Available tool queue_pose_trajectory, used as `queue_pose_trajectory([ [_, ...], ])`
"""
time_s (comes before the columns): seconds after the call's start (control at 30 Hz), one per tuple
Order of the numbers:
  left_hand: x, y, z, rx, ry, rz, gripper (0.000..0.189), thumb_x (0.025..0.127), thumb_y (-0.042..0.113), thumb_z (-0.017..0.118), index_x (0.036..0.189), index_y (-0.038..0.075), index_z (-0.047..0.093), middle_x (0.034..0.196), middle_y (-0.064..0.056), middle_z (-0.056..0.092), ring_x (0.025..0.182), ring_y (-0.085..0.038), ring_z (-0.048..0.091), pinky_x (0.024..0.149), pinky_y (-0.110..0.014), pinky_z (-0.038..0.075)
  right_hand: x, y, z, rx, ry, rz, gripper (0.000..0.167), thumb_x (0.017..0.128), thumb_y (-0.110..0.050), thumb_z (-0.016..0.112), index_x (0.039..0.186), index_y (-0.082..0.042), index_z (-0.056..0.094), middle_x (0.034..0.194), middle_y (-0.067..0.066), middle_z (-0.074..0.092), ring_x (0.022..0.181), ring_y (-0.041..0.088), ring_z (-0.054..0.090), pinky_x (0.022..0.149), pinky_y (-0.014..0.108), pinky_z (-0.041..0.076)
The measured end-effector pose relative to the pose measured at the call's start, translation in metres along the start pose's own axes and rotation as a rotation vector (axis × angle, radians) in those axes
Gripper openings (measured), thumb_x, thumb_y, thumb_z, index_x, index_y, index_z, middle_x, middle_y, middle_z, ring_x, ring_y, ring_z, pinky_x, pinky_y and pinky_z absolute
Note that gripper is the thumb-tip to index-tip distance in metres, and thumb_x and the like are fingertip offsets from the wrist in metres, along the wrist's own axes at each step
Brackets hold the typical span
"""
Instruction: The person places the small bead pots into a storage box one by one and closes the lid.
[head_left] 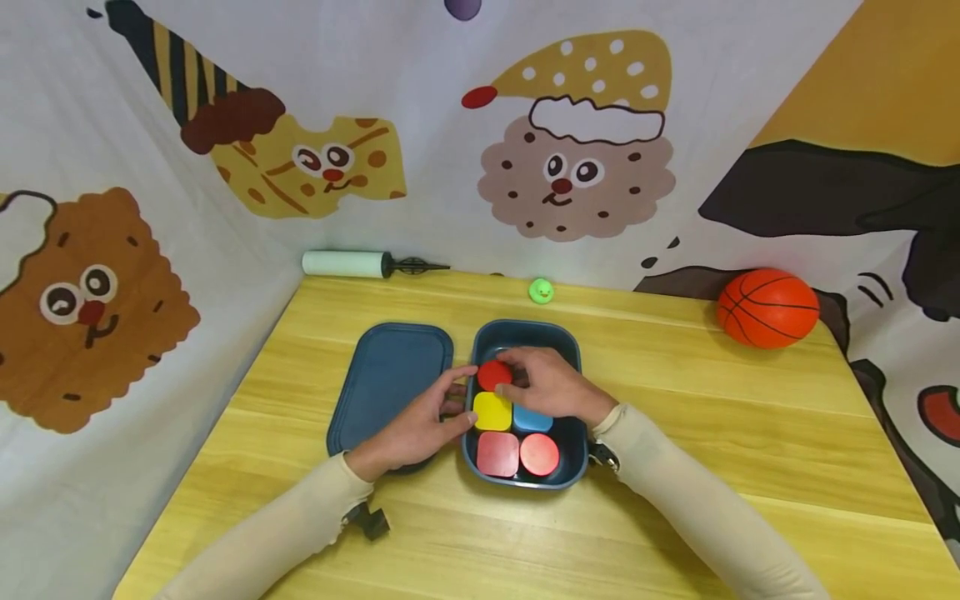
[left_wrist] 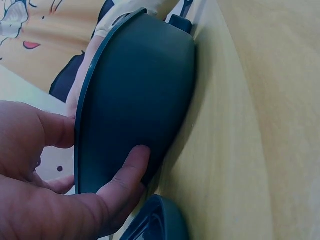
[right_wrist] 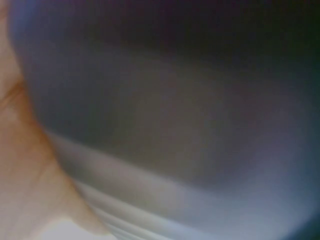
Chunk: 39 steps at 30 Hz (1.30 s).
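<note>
A dark blue lunch box (head_left: 527,485) stands on the table with coloured blocks inside. My left hand (head_left: 420,423) holds its left side, thumb and a finger at the rim. In the left wrist view, other fingers (left_wrist: 132,167) rest against the outer wall. Over the box, my right hand (head_left: 551,382) pinches a red round block (head_left: 492,375) at the upper left. Below it sit a yellow square block (head_left: 492,412), a partly covered blue block (head_left: 532,419), a pinkish-red square block (head_left: 498,454) and a light red round block (head_left: 539,455). The right wrist view is blurred.
The dark blue lid (head_left: 393,375) lies flat left of the box, partly under the left hand. Along the back edge are a pale hand pump (head_left: 345,264), a green toy duck (head_left: 541,291) and an orange basketball (head_left: 768,308). A printed cloth (head_left: 435,225) hangs behind the table (head_left: 675,367).
</note>
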<state>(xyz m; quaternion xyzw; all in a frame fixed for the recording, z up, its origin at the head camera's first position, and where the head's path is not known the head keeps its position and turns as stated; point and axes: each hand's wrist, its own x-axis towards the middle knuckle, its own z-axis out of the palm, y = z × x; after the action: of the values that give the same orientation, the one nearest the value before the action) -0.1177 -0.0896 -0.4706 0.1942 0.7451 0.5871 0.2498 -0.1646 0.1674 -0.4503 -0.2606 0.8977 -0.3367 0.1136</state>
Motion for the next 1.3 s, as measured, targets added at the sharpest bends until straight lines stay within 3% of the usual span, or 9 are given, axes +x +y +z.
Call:
queue_pose_trajectory([
  [0.33,0.001,-0.001,-0.001,0.005,-0.002,0.016,0.070,0.108,0.018,0.063,0.167,0.018,0.025,0.152,-0.021,0.050,0.131,-0.036,0.063,0.093,-0.036,0.062,-0.011,-0.005,-0.020,0.042,0.059,0.008,0.057,0.098,-0.025,0.076,0.146,0.002,0.059,0.141,0.017,0.067,0.122,0.030,0.071,0.096,0.042,0.063],
  [0.6,0.001,-0.004,0.001,0.023,0.011,0.015,0.070,0.107,0.018,0.064,0.166,0.018,0.026,0.151,-0.021,0.051,0.132,-0.036,0.063,0.095,-0.037,0.062,-0.034,-0.008,-0.046,0.100,0.109,0.025,0.055,0.100,-0.024,0.075,0.146,0.000,0.059,0.146,0.021,0.063,0.123,0.040,0.069,0.098,0.049,0.062],
  [0.8,0.000,-0.005,-0.001,0.022,0.009,0.017,0.071,0.107,0.017,0.064,0.167,0.017,0.026,0.150,-0.023,0.050,0.132,-0.037,0.063,0.093,-0.033,0.062,-0.050,-0.003,-0.059,0.078,0.168,0.040,0.051,0.099,-0.023,0.076,0.144,-0.002,0.061,0.145,0.018,0.064,0.114,0.033,0.073,0.096,0.047,0.063],
  [1.1,-0.001,-0.004,0.000,0.033,0.011,0.009,0.070,0.108,0.018,0.063,0.167,0.018,0.026,0.151,-0.023,0.050,0.129,-0.036,0.065,0.092,-0.034,0.062,-0.075,0.012,-0.073,0.026,0.237,0.060,0.047,0.100,-0.023,0.075,0.142,-0.004,0.063,0.140,0.017,0.067,0.119,0.035,0.070,0.093,0.053,0.063],
  [1.3,0.000,-0.004,0.000,0.045,0.014,0.012,0.070,0.108,0.018,0.063,0.167,0.020,0.026,0.152,-0.021,0.050,0.129,-0.034,0.066,0.096,-0.037,0.061,-0.095,0.025,-0.081,-0.025,0.267,0.078,0.045,0.101,-0.023,0.074,0.142,-0.007,0.063,0.138,0.012,0.069,0.118,0.030,0.069,0.091,0.047,0.064],
])
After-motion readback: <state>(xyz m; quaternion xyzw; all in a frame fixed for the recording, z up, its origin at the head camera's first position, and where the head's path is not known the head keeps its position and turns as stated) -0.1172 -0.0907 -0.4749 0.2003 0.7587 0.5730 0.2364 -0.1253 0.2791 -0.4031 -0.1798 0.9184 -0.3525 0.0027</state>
